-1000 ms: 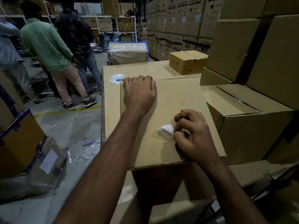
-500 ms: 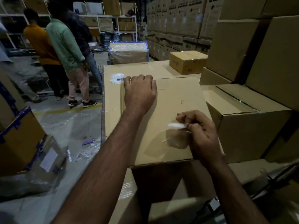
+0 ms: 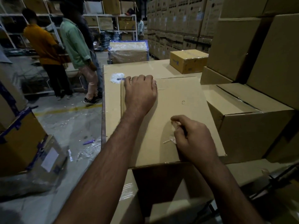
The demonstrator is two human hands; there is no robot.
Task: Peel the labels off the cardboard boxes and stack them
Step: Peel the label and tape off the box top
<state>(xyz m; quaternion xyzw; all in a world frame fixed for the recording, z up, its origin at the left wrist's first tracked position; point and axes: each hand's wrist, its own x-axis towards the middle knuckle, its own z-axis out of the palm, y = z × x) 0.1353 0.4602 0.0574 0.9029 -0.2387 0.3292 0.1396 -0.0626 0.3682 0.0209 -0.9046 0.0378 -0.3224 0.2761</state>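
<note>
- The left hand (image 3: 140, 94) curls over the cardboard box (image 3: 181, 113) at its far edge, gripping it.
- The right hand (image 3: 192, 136) pinches a clear label scrap (image 3: 171, 139), at nine o'clock of its fingers.

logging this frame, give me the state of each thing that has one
left hand: fingers curled over the far edge of the box, holding it
right hand: pinching a label scrap
box: flat on the stack, top closed
label scrap: mostly lifted off the box, crumpled
small box: taped shut, upright on the stack behind
white residue: stuck to the lower box
</note>
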